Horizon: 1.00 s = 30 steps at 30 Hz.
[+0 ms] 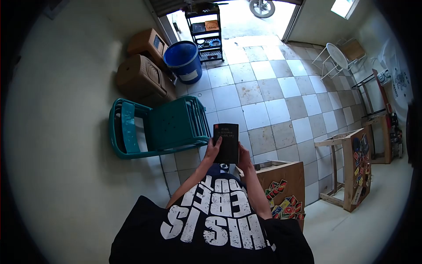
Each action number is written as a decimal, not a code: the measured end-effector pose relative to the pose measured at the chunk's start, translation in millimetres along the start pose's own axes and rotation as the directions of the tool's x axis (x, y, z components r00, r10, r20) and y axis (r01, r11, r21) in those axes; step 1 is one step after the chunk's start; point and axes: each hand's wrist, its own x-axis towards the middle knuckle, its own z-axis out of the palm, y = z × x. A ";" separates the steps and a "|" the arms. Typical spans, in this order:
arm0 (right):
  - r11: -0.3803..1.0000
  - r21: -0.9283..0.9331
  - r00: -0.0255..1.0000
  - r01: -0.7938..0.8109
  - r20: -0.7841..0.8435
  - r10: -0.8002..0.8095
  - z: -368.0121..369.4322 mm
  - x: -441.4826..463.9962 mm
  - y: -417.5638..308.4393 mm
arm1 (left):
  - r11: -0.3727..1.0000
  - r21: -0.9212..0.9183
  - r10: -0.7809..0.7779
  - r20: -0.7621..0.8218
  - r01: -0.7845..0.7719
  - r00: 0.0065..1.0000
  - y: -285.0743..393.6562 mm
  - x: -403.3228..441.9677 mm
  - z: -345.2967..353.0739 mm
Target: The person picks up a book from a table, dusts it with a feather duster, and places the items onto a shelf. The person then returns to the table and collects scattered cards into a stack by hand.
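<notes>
A black book (227,147) with small lettering and a red mark at its upper left corner is held upright before my chest, cover towards me. My left hand (212,150) grips its left edge, thumb lying on the cover and the other fingers hidden behind. At the right edge, my right hand (245,157) is closed around the side, its fingers partly out of sight. The book looks shut.
Stacked green plastic chairs (169,121) stand to the left, behind them brown plastic stools (143,79) and a blue bucket (183,61). A black shelf rack (205,33) is by the doorway. Sticker-covered wooden tables (281,180) are at the right, and a white chair (337,56) stands farther back.
</notes>
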 end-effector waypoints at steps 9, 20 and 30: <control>0.995 -0.003 0.983 0.103 -0.151 -0.102 -9.2 51.2 -59.4 | 0.998 0.045 -0.055 0.168 0.048 0.984 9.3 95.4 32.2; 0.989 -0.121 0.977 0.087 -0.184 -0.108 30.6 184.7 -161.5 | 0.987 0.148 -0.091 0.227 0.058 0.970 42.7 281.2 49.7; 0.919 -0.391 0.936 -0.054 -0.339 -0.089 58.3 292.5 -268.2 | 0.968 0.247 -0.135 0.332 0.053 0.934 166.5 374.6 74.0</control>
